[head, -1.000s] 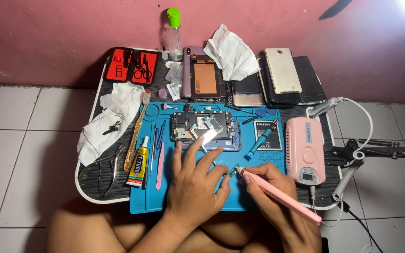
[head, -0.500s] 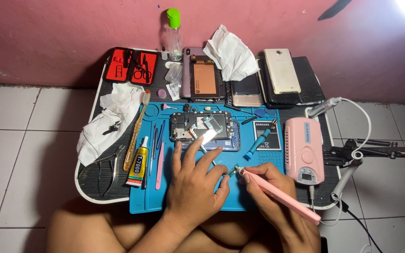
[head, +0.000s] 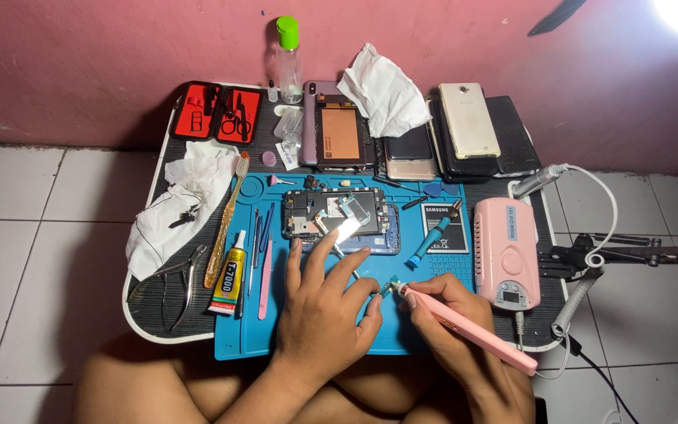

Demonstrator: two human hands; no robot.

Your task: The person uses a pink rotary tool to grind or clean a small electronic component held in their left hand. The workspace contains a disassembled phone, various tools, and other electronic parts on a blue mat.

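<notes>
Head view, seated at low desk (head: 147, 314) with blue work mat (head: 402, 334). Right hand (head: 453, 330) wraps a pink pen-shaped rotary tool (head: 464, 328), fingers closed around the barrel, tip aimed left at a small part (head: 386, 288) on the mat. Left hand (head: 327, 314) lies flat and spread on the mat, its thumb and forefinger pinching or steadying that part; exact contact too small to tell. Opened phone (head: 339, 213) sits just beyond the left fingertips, bright glare on one spot. Pink control box (head: 505, 253) to the right, glue tube (head: 231, 271) and tweezers (head: 264, 267) to the left. Risks, judged: tool tip is very near the left fingers, so a slip could nick skin; a loosely held part could skid off the mat; the trailing cable (head: 590, 259) could tug the tool off line.
</notes>
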